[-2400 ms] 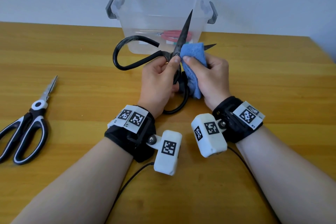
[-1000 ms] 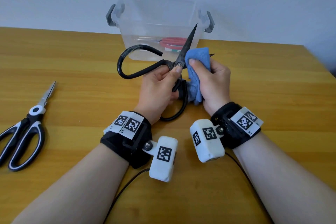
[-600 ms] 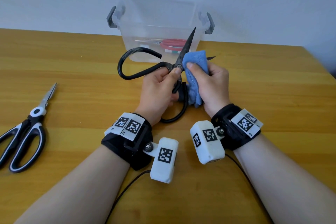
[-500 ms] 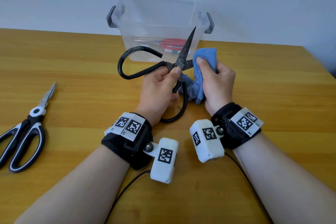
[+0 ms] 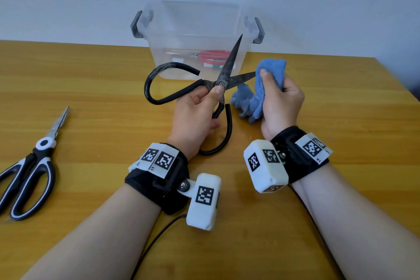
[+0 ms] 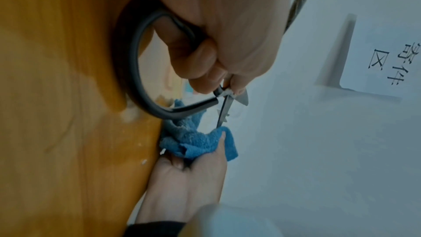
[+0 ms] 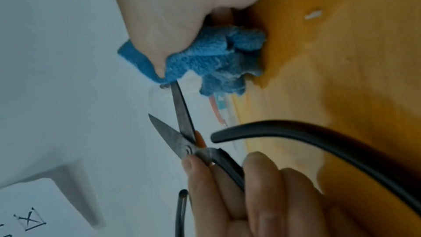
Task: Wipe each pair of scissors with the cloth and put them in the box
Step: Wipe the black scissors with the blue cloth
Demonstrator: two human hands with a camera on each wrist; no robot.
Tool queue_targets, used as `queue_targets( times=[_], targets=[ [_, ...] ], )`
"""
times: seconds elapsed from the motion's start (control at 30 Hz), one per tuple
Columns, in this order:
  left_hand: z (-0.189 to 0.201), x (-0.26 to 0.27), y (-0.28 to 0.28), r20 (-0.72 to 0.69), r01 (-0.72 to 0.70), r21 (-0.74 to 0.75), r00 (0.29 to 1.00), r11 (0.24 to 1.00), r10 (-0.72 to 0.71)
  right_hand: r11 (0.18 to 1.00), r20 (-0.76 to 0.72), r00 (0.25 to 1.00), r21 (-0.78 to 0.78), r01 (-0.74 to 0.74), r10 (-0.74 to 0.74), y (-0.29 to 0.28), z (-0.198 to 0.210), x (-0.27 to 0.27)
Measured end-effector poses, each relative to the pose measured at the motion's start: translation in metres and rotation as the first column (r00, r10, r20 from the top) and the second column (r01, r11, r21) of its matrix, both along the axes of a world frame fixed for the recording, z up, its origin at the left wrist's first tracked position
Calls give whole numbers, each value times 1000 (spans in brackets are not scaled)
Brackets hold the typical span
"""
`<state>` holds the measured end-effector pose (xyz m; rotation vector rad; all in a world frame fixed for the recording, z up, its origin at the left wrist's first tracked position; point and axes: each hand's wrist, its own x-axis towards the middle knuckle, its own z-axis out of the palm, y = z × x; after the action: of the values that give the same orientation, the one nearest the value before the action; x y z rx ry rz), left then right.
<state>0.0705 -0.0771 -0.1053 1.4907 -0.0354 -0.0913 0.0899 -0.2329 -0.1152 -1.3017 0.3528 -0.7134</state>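
My left hand (image 5: pixel 195 109) grips the black scissors (image 5: pixel 205 88) at the pivot, blades spread so each edge is reachable. My right hand (image 5: pixel 278 103) clutches the blue cloth (image 5: pixel 268 79) at the tip of the lower blade. I count three pairs: this one, a black-and-white pair (image 5: pixel 29 170) waiting on the bench (image 5: pixel 91 88), one red-handled pair (image 5: pixel 213 55) already in the clear box (image 5: pixel 195 27). One cloth.

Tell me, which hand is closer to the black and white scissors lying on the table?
Left. The left hand is nearer the black and white scissors, though not touching; the right hand is farther right, gripping the blue cloth.
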Motion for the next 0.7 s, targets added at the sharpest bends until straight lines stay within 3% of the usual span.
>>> queue_targets(
  times=[0.1, 0.2, 0.27, 0.33, 0.4, 0.5, 0.63, 0.7],
  targets=[
    [1, 0, -1, 19, -26, -18, 999, 1000, 26, 991, 7, 999, 121, 51, -52, -4, 3, 0],
    [2, 0, -2, 23, -50, -56, 998, 997, 52, 982, 35, 996, 171, -85, 80, 0, 7, -2],
    [2, 1, -2, 34, -36, -77, 999, 996, 39, 963, -1, 963, 26, -268, 268, 6, 6, -5],
    [1, 1, -2, 39, -1, -80, 999, 997, 4, 913, -69, 929, -172, -370, 363, 13, 5, -9],
    [1, 1, 0, 22, 34, -71, 999, 997, -32, 925, -61, 943, -184, -333, 327, 13, 5, -8],
    [0, 1, 0, -14, 54, -69, 998, 996, -55, 984, -5, 986, -66, -168, 168, 7, 3, -4],
    [2, 0, -1, -11, 5, -42, 1000, 999, -5, 997, -20, 999, 63, 34, -32, -3, 2, -2],
    [3, 1, -1, 8, -29, -74, 1000, 997, 30, 993, -16, 999, 107, 48, -47, -6, 3, -3]
  ],
)
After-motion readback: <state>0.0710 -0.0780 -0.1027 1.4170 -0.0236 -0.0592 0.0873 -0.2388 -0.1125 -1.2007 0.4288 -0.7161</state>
